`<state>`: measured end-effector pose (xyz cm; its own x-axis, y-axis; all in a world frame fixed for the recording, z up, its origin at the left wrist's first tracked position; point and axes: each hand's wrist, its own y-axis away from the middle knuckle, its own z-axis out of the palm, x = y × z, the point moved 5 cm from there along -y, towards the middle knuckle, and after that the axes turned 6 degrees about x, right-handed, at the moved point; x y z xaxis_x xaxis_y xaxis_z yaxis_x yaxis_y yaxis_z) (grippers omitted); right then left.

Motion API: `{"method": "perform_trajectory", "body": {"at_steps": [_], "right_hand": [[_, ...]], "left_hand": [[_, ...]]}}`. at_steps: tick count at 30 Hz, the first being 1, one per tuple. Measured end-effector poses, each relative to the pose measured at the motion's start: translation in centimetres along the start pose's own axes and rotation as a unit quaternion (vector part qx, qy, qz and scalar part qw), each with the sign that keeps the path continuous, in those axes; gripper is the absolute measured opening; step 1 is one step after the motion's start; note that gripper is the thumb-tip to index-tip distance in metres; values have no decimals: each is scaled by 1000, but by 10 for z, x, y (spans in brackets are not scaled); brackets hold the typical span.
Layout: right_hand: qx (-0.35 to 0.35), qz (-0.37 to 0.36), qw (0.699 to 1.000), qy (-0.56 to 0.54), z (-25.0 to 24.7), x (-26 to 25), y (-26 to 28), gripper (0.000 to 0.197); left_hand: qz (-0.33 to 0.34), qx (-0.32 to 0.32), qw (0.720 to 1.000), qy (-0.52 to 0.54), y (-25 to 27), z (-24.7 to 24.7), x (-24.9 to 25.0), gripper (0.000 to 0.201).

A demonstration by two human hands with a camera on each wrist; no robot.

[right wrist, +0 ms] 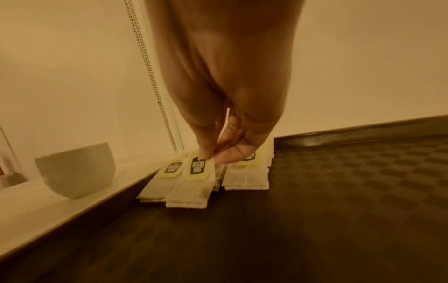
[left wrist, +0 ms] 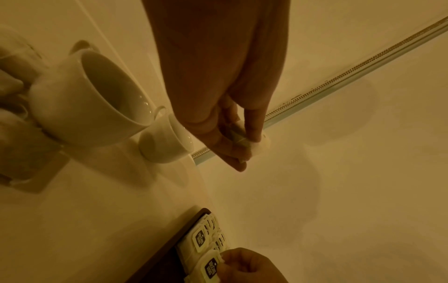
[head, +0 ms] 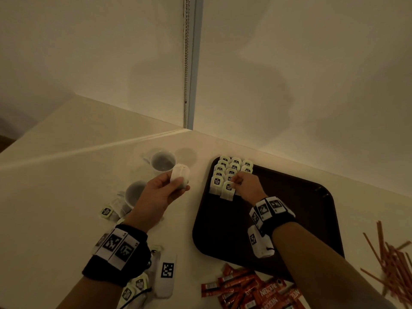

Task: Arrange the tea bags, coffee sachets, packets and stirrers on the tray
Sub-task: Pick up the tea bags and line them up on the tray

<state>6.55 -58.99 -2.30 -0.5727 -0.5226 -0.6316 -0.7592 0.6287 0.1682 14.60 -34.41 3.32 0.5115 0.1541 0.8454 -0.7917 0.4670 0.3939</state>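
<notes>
Forearms and marker-covered wrist bands fill the near edge of the head view; beyond them the dark tray (head: 312,221) serves as the landmark.

Right hand (head: 246,186): over the tray's far-left corner, thumb and forefinger pinched on the tag end of the front tea bag (head: 227,191). That bag lies flat on the tray as the nearest member of the middle row, its long axis running from the tray's near side toward its far side, in line with the rows of tea bags (head: 231,169) already laid there. Three rows are counted; the right row appears shorter at its near end.

Left hand (head: 161,192): held off the tray's left edge, above the counter, fingers curled around a small stack of tea bags (head: 180,178). The exact number cannot be told.

Two white cups (head: 161,162) stand left of the tray, behind and beneath the left hand. Loose tea bags (head: 106,211) lie further left of the tray and near its front-left corner. Red coffee sachets (head: 245,288) are piled just off the tray's near edge. Stirrers (head: 392,262) are scattered off the tray's right side.

Judgement: the supply stack lies directly left of the placing hand, apart from it. The coming bag is best passed rightward across the tray's left edge, since the right hand is nearer the rows, then laid with the same axis.
</notes>
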Motion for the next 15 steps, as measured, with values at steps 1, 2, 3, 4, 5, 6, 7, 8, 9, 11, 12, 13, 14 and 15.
{"method": "perform_trajectory", "body": {"at_steps": [1, 2, 3, 4, 5, 6, 7, 8, 9, 11, 12, 13, 14, 15], "right_hand": [[2, -2, 1000, 3, 1, 0, -2, 12], [3, -3, 1000, 7, 1, 1, -3, 11], [5, -3, 1000, 10, 1, 2, -5, 10], [9, -4, 1000, 14, 0, 1, -6, 11], [18, -9, 1000, 18, -2, -2, -6, 13], [29, -23, 999, 15, -6, -9, -5, 15], [33, -49, 998, -5, -9, -21, -3, 18], [23, -87, 995, -42, -13, -37, 2, 25], [-4, -131, 987, -88, -17, -57, 9, 34], [-86, -213, 962, -151, -26, -100, 28, 46], [-119, -248, 948, -161, -30, -120, 37, 46], [-136, -280, 936, -165, -33, -137, 43, 42], [-134, -304, 928, -169, -38, -149, 48, 34], [-125, -320, 923, -173, -43, -158, 50, 26]], "left_hand": [[4, -4, 1000, -6, 0, 0, 0, 19], [7, -6, 1000, -15, 1, 1, 1, 19], [10, -6, 1000, -23, 1, 2, 1, 19], [13, -7, 1000, -28, 1, 2, 1, 18], [14, -7, 999, -30, 2, 3, 1, 17], [13, -9, 999, -29, 2, 5, 1, 16], [12, -11, 999, -27, 2, 7, 2, 16], [13, -12, 1000, -24, 2, 9, 3, 16], [12, -13, 1000, -19, 1, 12, 4, 16], [6, -22, 1000, 4, 0, 20, 7, 18], [1, -30, 999, 19, -1, 25, 9, 18], [-7, -39, 999, 35, -2, 28, 11, 17], [-18, -49, 997, 52, -1, 33, 12, 16], [-28, -58, 996, 68, 0, 36, 14, 16]]}}
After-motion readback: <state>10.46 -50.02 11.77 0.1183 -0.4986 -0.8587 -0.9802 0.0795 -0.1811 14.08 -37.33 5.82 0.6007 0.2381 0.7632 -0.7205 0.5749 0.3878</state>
